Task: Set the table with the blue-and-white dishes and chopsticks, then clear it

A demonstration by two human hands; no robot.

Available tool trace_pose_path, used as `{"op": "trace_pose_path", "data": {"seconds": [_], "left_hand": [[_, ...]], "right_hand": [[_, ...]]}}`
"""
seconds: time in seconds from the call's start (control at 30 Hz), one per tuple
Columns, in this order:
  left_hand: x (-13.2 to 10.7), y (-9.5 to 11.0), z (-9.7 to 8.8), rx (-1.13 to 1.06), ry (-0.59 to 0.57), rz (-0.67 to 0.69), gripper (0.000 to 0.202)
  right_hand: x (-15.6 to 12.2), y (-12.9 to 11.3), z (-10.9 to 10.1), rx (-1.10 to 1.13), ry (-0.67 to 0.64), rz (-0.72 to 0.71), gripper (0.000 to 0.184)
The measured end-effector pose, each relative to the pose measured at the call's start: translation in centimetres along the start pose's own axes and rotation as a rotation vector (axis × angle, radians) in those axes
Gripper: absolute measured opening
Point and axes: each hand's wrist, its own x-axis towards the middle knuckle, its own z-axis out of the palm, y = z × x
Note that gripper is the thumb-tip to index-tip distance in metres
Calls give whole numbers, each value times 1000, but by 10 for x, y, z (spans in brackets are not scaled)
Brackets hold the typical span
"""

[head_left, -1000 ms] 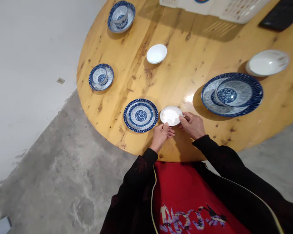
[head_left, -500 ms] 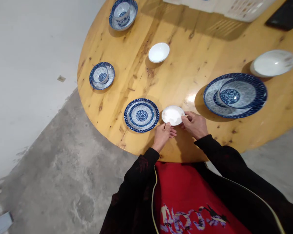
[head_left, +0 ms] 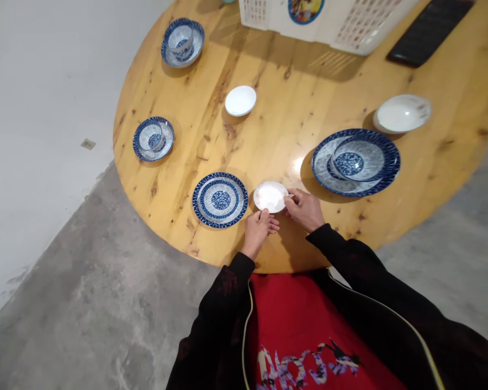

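A small white dish (head_left: 270, 195) sits near the front edge of the round wooden table (head_left: 293, 108). My right hand (head_left: 306, 209) pinches its right rim with curled fingers. My left hand (head_left: 258, 228) rests on the table at the dish's near rim, fingers together and touching it. A blue patterned plate (head_left: 220, 199) lies just left of the dish.
A large blue plate with a bowl in it (head_left: 355, 161) lies to the right, a white bowl (head_left: 402, 113) behind it. Further back are a small white dish (head_left: 239, 101), two blue saucers with cups (head_left: 153, 138) (head_left: 183, 41), a white basket (head_left: 329, 19) and a black slab (head_left: 429, 30).
The camera view has shifted, so the table appears moved left and down. Both hands stay at the small white dish, which has not visibly moved on the table.
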Motion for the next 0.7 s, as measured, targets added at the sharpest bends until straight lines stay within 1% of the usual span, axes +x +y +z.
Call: {"op": "trace_pose_path", "data": {"seconds": [0.13, 0.2, 0.27, 0.4, 0.5, 0.6, 0.7], "left_hand": [[0, 3, 1, 11, 31, 12, 50], [-2, 4, 0, 13, 46, 16, 51], [-9, 4, -4, 11, 59, 19, 51], [-35, -4, -23, 15, 73, 30, 48], [-62, -15, -40, 44, 118, 23, 47], [-86, -27, -50, 48, 203, -20, 49], [-101, -34, -53, 33, 273, -51, 51]], "right_hand": [[2, -4, -1, 25, -13, 1, 40], [1, -5, -4, 53, -19, 31, 41], [-3, -1, -10, 104, -25, 91, 43], [-25, 16, -25, 226, -13, 214, 45], [-49, 29, -29, 304, -64, 221, 47], [-70, 35, -23, 355, -162, 193, 48], [-83, 32, -10, 367, -289, 149, 45]]}}
